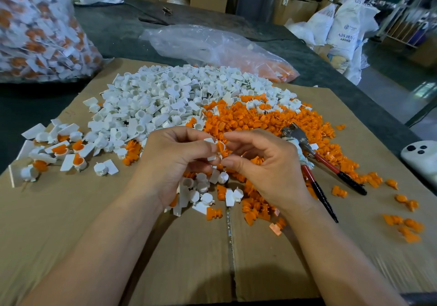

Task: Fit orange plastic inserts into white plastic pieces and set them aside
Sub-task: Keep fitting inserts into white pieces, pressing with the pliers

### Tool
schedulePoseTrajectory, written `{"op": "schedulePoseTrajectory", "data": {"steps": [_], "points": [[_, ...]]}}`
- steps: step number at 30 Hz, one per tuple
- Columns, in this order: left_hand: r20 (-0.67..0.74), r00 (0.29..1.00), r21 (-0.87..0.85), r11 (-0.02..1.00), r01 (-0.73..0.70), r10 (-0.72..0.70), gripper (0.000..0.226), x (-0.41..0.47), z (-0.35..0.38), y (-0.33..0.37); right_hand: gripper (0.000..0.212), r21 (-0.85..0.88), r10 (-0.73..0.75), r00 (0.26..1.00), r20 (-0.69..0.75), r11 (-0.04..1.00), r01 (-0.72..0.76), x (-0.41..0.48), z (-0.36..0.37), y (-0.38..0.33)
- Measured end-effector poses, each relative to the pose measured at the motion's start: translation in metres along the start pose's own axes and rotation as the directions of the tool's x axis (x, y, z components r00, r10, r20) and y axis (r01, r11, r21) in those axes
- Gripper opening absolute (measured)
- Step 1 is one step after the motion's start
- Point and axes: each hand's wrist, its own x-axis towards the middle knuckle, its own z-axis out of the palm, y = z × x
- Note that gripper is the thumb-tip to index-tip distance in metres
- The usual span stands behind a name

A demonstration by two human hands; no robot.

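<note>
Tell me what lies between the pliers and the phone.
In the head view, a few loose orange inserts lie on the cardboard between the pliers and the phone; the rest of that stretch is bare cardboard.

a flat brown cardboard sheet (71, 234) lay on a dark table (113, 29). on it sat white pieces (153, 97), orange inserts (260, 118), red pliers (331, 165) and maybe a phone (421, 159).

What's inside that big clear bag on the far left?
Through the clear bag you can see white pieces with orange inserts fitted, packed tight. Only the outer layer shows; whatever lies deeper is covered.
</note>
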Motion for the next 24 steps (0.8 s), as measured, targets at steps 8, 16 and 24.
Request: {"op": "schedulePoseTrajectory", "data": {"steps": [8, 16, 24], "points": [[-0.009, 1.0, -0.014, 1.0, 0.011, -0.011, 0.023, 0.0004, 0.0003, 0.0003, 0.038, -0.012, -0.011, 1.0, 0.029, 1.0, 0.012, -0.0001, -0.0013, 0.0005], [0.009, 1.0, 0.031, 0.999, 0.004, -0.004, 0.02, 0.0002, 0.0012, 0.0002, 0.042, -0.014, -0.071, 0.997, 0.015, 0.997, 0.072, 0.0004, 0.0009, 0.0018], [0.028, 1.0, 0.052, 0.999, -0.005, 0.003, 0.03, 0.0005, 0.001, -0.0008, 0.036, -0.019, -0.06, 0.998, 0.024, 0.998, 0.06, 0.0001, 0.001, 0.0015]]}}
